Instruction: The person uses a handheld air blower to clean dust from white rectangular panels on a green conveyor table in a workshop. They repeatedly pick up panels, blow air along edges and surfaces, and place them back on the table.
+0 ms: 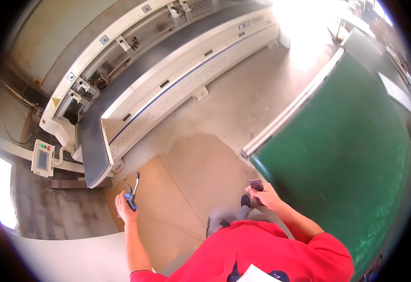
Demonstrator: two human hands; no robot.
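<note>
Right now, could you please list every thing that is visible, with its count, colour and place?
Conveyor machine: one, white body with a dark grey belt, upper left, running diagonally.
Control panel: one, white with a screen and small buttons, left of the machine's near end.
Green table: one, green top with a pale metal edge, right side.
Cardboard sheets: several, brown, flat on the concrete floor at centre.
White board: one, white, lower left corner.
Hand tool: one, blue and grey with long handles, in the left hand.
Small flat piece: one, dark reddish, in the right hand beside the table's corner.
Shoes: two, dark, on the cardboard.
Red shirt: one, bottom centre.
Left hand: closed on the hand tool.
Right hand: closed on the small flat piece.
</note>
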